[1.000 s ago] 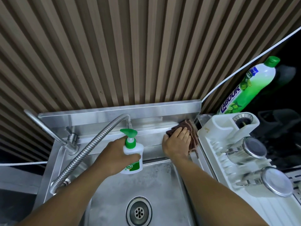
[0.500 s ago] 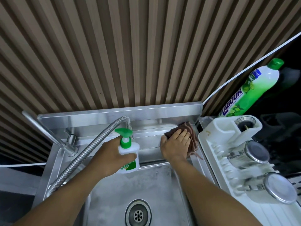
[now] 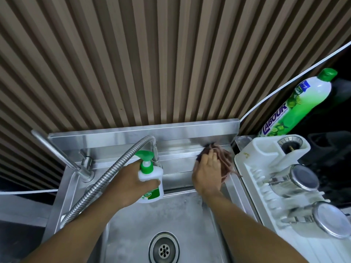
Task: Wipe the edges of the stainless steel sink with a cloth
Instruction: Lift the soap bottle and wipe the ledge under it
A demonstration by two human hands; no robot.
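Note:
The stainless steel sink (image 3: 182, 134) fills the lower middle, with a raised back ledge and a drain at the bottom. My right hand (image 3: 208, 172) presses a brown cloth (image 3: 224, 155) flat on the back ledge at its right corner; the cloth is blurred. My left hand (image 3: 129, 186) grips a white soap pump bottle with a green pump (image 3: 150, 177) and holds it just above the ledge, next to the hose fitting.
A flexible metal hose (image 3: 102, 182) arcs from the ledge down the sink's left side, beside a tap (image 3: 58, 155). A white dish rack (image 3: 266, 179) with steel cups borders the sink's right edge. A green detergent bottle (image 3: 296, 105) leans behind it. A slatted wall stands behind.
My right hand and the cloth have slid along the right end of the back ledge, the cloth bunching. My left hand keeps the soap bottle lifted, nearly in place.

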